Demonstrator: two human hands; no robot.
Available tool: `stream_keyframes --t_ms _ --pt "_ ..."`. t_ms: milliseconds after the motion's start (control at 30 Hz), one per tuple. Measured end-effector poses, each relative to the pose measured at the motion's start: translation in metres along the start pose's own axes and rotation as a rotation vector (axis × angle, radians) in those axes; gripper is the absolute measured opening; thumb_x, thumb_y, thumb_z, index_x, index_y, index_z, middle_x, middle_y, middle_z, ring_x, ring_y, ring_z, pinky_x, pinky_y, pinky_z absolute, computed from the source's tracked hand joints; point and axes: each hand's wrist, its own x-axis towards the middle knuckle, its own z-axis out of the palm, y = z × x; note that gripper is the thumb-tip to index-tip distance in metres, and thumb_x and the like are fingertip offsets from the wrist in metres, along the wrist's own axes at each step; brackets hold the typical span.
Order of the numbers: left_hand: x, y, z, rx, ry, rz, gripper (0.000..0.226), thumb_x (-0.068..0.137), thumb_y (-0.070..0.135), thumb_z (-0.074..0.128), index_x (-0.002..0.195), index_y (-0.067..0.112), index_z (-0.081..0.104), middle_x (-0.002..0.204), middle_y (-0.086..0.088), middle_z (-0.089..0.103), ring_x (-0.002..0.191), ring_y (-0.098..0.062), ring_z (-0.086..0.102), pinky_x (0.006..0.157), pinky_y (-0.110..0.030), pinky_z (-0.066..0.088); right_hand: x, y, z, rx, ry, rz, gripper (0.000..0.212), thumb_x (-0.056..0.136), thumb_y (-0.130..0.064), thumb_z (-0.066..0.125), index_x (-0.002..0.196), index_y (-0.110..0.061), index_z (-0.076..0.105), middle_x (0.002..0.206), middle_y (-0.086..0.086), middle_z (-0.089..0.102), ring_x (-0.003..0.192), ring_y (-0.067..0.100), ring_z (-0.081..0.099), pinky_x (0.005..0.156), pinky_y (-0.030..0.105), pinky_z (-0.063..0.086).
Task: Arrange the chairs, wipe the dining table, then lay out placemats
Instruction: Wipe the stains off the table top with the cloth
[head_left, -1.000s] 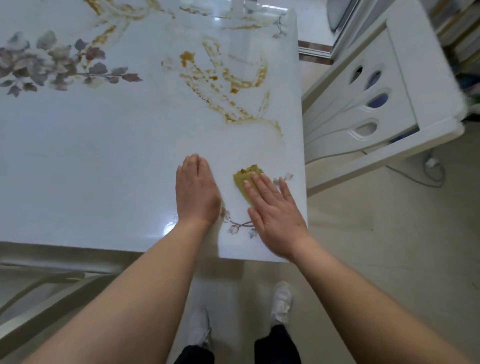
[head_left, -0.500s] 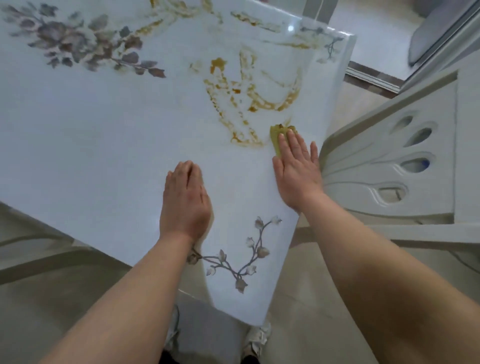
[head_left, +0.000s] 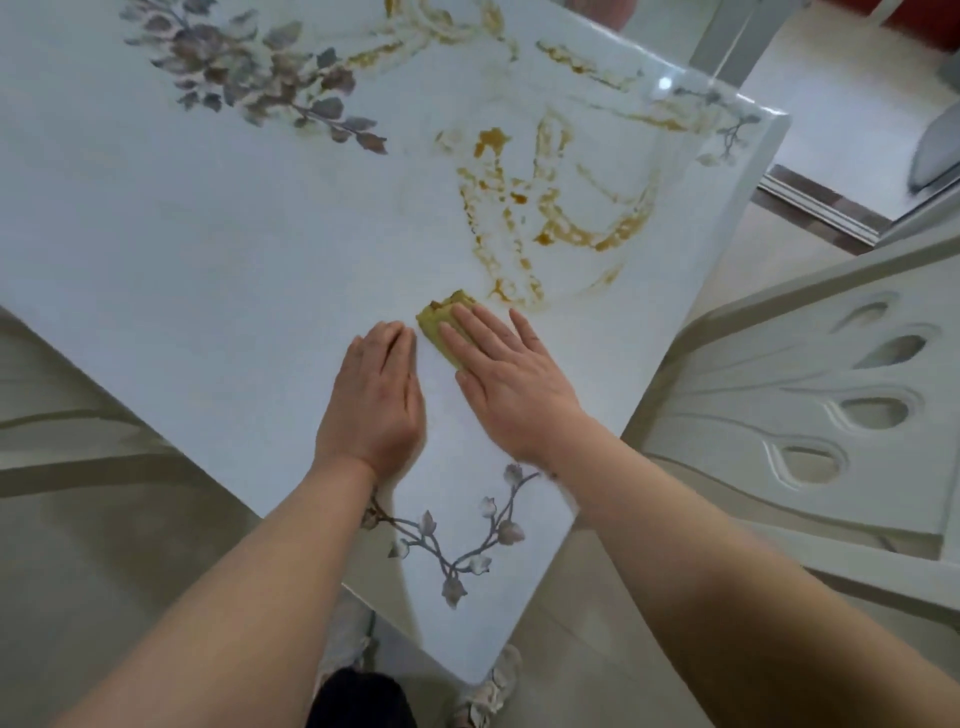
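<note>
Soft, even daylight fills the scene, brightest at the far right, where the floor (head_left: 831, 104) is washed nearly white. The glossy surface (head_left: 208, 249) has a pale sheen and one small hard glare spot (head_left: 665, 83) near its far right corner. Shadows are faint: a thin, soft one hugs the right side of the left forearm (head_left: 291, 545). Wide-angle distortion bows the surface's edges and stretches the chair (head_left: 810, 415) at the right. Detail is slightly smeared throughout, most at the near edge.
</note>
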Motion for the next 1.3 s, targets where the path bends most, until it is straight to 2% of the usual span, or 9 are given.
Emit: stream_keyframes --t_ms 100,300,467,533,633,833,933,1100,1300 --pt "0.001 -0.003 0.000 -0.015 0.020 0.000 0.047 0.088 0.015 0.036 0.130 -0.002 0.047 0.134 -0.016 0.045 0.121 -0.032 0.041 0.110 -0.030 0.019 0.022 0.029 -0.007 -0.024 0.026 0.063 0.053 0.102 -0.039 0.015 0.153 -0.029 0.007 0.161 -0.008 0.002 0.146 0.007 -0.006 0.119 0.039 -0.006" --pt "0.002 -0.002 -0.003 -0.052 0.033 0.003 0.049 0.086 0.016 0.037 0.129 -0.003 0.049 0.133 -0.016 0.046 0.122 -0.027 0.037 0.110 -0.033 0.023 0.038 0.078 -0.016 -0.014 0.065 0.369 0.055 0.101 -0.039 0.012 0.153 -0.025 0.004 0.161 -0.006 -0.002 0.146 0.009 -0.007 0.118 0.037 -0.010" --pt "0.002 -0.002 -0.002 -0.036 0.003 0.000 0.050 0.086 0.018 0.035 0.131 -0.002 0.047 0.134 -0.015 0.044 0.122 -0.031 0.040 0.110 -0.040 0.027 0.037 0.065 -0.011 -0.019 0.070 0.638 0.059 0.099 -0.038 0.007 0.153 -0.018 -0.003 0.160 0.000 -0.010 0.146 0.013 -0.012 0.118 0.041 -0.010" --pt "0.002 -0.001 -0.003 -0.043 0.000 0.005 0.050 0.086 0.017 0.034 0.130 -0.004 0.047 0.133 -0.016 0.044 0.121 -0.032 0.040 0.110 -0.040 0.027 0.029 0.045 -0.008 -0.013 0.072 0.584 0.059 0.099 -0.038 0.007 0.153 -0.017 -0.004 0.160 0.002 -0.011 0.146 0.015 -0.014 0.118 0.041 -0.009" --pt "0.001 0.001 -0.004 -0.043 0.004 0.019 0.049 0.086 0.015 0.035 0.129 -0.006 0.048 0.132 -0.017 0.045 0.121 -0.032 0.039 0.110 -0.040 0.026 0.019 0.012 -0.003 0.004 0.056 0.345 0.058 0.099 -0.038 0.011 0.153 -0.020 -0.005 0.159 0.001 -0.013 0.145 0.016 -0.017 0.119 0.039 -0.010" --pt "0.007 -0.003 -0.005 -0.147 0.067 -0.015 0.044 0.086 0.011 0.039 0.125 -0.004 0.054 0.129 -0.015 0.052 0.120 -0.026 0.046 0.106 -0.038 0.033 0.064 -0.001 -0.008 0.004 0.009 0.001 0.053 0.102 -0.034 0.020 0.153 -0.025 0.008 0.161 -0.006 0.001 0.146 0.010 -0.008 0.119 0.038 -0.008" --pt "0.023 -0.009 -0.008 -0.117 0.119 -0.012 0.036 0.083 0.004 0.049 0.116 -0.004 0.060 0.118 -0.016 0.060 0.109 -0.028 0.051 0.097 -0.037 0.039 0.093 0.018 -0.014 -0.022 0.015 0.025 0.053 0.102 -0.034 0.020 0.153 -0.026 0.009 0.161 -0.007 0.003 0.147 0.009 -0.005 0.119 0.038 -0.008" --pt "0.069 -0.029 -0.018 -0.025 0.133 -0.025 0.027 0.072 0.000 0.050 0.096 -0.001 0.062 0.100 -0.014 0.061 0.091 -0.031 0.053 0.082 -0.034 0.037 0.110 0.073 -0.024 -0.015 0.069 0.255 0.054 0.102 -0.033 0.022 0.153 -0.025 0.009 0.161 -0.005 0.004 0.147 0.010 -0.003 0.118 0.037 -0.009" --pt "0.102 -0.054 -0.021 0.037 0.122 -0.100 0.030 0.073 0.004 0.045 0.099 0.001 0.060 0.104 -0.014 0.059 0.094 -0.034 0.055 0.085 -0.037 0.039 0.112 0.092 -0.027 -0.014 0.076 0.453 0.055 0.101 -0.034 0.015 0.153 -0.020 0.004 0.161 -0.001 -0.003 0.147 0.011 -0.009 0.119 0.038 -0.009"
